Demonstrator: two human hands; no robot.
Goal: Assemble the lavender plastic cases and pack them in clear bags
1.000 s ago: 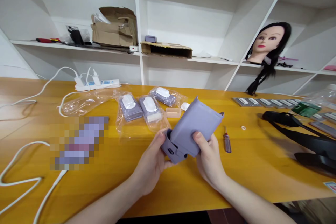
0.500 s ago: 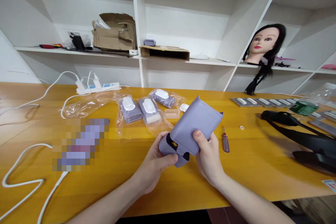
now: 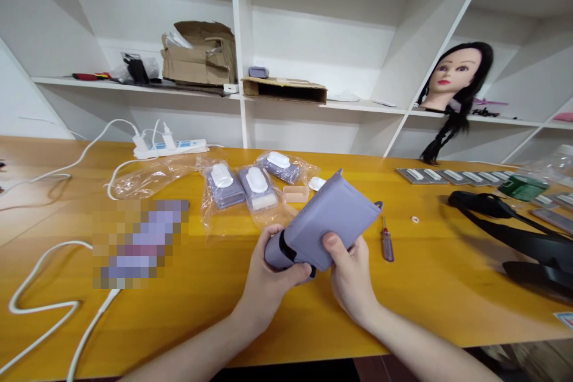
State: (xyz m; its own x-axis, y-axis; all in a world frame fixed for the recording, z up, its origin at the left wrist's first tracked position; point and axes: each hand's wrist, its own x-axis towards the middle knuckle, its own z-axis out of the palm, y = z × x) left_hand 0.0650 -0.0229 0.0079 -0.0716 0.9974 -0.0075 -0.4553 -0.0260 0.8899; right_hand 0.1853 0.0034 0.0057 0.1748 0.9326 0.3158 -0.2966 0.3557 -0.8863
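Both hands hold a lavender plastic device [image 3: 329, 218] above the orange table [image 3: 224, 304]. My left hand [image 3: 268, 277] wraps its fingers round the device's narrow lower end, the thumb pressed along the bottom edge. Gripping the device's lower right side is my right hand [image 3: 351, 274], with the thumb on the flat front face. The device tilts up and to the right. Its wide upper end points away from me.
Three bagged lavender units [image 3: 250, 185] and a small peach case [image 3: 296, 193] lie behind the hands. A small screwdriver [image 3: 386, 240] lies to the right, with a black strap [image 3: 514, 233] beyond. A white power strip [image 3: 172, 147] and cables [image 3: 45, 304] lie left. A mannequin head [image 3: 456, 80] sits on the shelf.
The device has turned and dropped a little in my hands. My left hand has slid further round its narrow end, closing over the dark opening seen earlier.
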